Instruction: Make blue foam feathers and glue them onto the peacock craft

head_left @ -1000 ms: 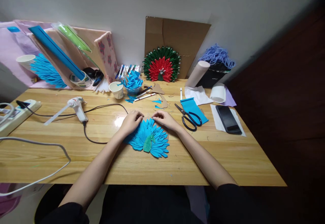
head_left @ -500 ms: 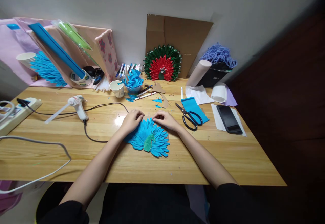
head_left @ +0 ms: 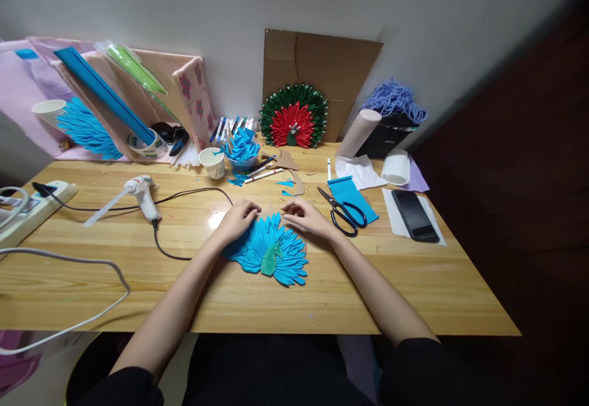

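Observation:
A peacock craft [head_left: 280, 252] lies flat on the table before me, with layered blue petal-like feathers around a green bird body [head_left: 270, 260]. Brown cardboard shows along its upper edge. My left hand [head_left: 237, 222] rests at the upper left of the craft, its fingers closed over the edge there. Just off the upper right feathers is my right hand [head_left: 307, 217], fingers loosely bent and thumb apart from them, with nothing visible in between. Right of that hand lie black-handled scissors [head_left: 343, 213] beside a blue crepe strip [head_left: 352, 199].
A glue gun [head_left: 143, 197] with its cord lies at left, near a power strip [head_left: 39, 206]. Behind are a paper cup [head_left: 212, 163], a bowl of blue pieces [head_left: 243, 151], and a red-green peacock [head_left: 294, 118] against cardboard. A phone [head_left: 415, 216] is at right.
My right hand has drawn slightly right, away from the top feathers, and its fingers have loosened. My left hand stays at the upper left of the craft.

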Available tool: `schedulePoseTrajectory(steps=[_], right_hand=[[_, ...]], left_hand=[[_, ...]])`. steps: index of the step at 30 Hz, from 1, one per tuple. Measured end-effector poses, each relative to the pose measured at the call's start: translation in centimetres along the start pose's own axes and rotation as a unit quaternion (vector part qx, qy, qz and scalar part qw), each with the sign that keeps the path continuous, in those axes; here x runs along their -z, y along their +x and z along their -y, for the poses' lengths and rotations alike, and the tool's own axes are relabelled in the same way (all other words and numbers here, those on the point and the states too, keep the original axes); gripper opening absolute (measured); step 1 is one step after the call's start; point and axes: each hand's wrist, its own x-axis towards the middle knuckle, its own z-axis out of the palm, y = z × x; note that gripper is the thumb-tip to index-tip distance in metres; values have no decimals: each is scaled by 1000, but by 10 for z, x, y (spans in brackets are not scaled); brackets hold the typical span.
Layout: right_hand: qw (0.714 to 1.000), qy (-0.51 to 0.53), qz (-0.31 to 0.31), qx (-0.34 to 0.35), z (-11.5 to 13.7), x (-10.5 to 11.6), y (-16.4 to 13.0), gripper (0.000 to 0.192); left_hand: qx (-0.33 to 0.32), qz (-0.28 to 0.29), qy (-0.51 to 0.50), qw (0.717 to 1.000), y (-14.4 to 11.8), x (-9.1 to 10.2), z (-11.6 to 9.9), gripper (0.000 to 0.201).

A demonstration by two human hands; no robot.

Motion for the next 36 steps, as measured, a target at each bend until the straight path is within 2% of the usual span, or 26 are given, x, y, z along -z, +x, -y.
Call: schedulePoseTrajectory(steps=[3,7,9,15,21,23,24,26,27,28,29,30,32,33,36], right_hand=[[997,-8,61,-40,2,12,-12,38],[997,-20,42,-61,2,14,-16,33],[997,-10,26,-76,2,10,-13,28],[988,81,-40,-124,-2,4,-5,20],[977,157,-82,-119,-2,3,-3,30],[973,168,-105,-116,-1,5,-2,32],[971,171,-125,-113,-1,7,-2,33],[962,181,-176,-105,-3,12,0,35],[955,193,-202,-101,-4,14,0,36],[947,209,-224,-99,-5,17,1,37],[939,227,-240,-98,-7,18,2,38],[931,245,-253,-97,-8,19,2,39],[921,269,-265,-96,-10,20,3,41],[920,274,-264,-95,-10,19,3,41],[930,259,-245,-86,-8,17,2,40]], left_hand=[[2,72,-22,997,-9,15,-5,42],[-66,180,24,981,-30,23,-14,122],[-80,194,53,976,-40,20,-19,136],[-115,124,90,981,-52,12,-25,120],[-134,71,50,987,-48,12,-25,113],[-116,44,22,992,-44,11,-21,115],[-92,12,-3,996,-41,10,-18,112],[-2,-83,-80,993,-33,9,-13,94],[57,-128,-139,980,-28,8,-11,81],[111,-148,-212,960,-23,8,-10,70],[152,-142,-293,933,-18,8,-10,63],[177,-112,-370,905,-14,8,-12,59],[185,-37,-474,860,-7,6,-18,52],[180,-20,-494,851,-5,4,-22,48],[174,-55,-507,842,1,-5,-31,43]])
